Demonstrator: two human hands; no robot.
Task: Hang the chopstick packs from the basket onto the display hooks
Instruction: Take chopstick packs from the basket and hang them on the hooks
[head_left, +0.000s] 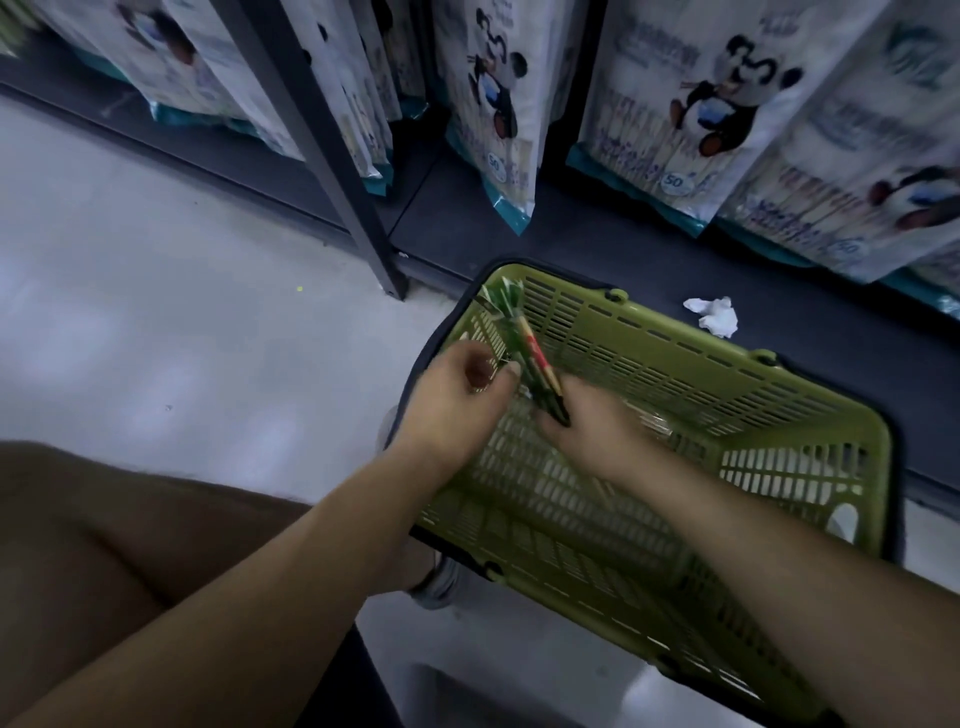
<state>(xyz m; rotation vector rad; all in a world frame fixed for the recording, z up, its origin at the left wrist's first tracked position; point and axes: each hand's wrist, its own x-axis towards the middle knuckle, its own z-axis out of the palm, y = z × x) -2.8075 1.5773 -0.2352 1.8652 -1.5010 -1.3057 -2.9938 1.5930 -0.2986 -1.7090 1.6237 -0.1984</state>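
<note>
Chopstick pack (535, 364) above the 10 o'clock corner of the green basket (727, 343), top slanting toward 11 o'clock. Gripped at its lower end by the right hand (592, 431), pinched at its side by the left hand (457, 395) with curled fingers and thumb. Panda packs (691, 104) hanging at 12 o'clock, crumpled tissue (714, 314) on the shelf base (649, 260) beyond the basket.

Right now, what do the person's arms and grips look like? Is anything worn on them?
The left forearm and right forearm are bare, with no sleeve in view. The left grip and right grip are ungloved hands. I see no watch, bracelet or ring, though blur could hide small ones.
</note>
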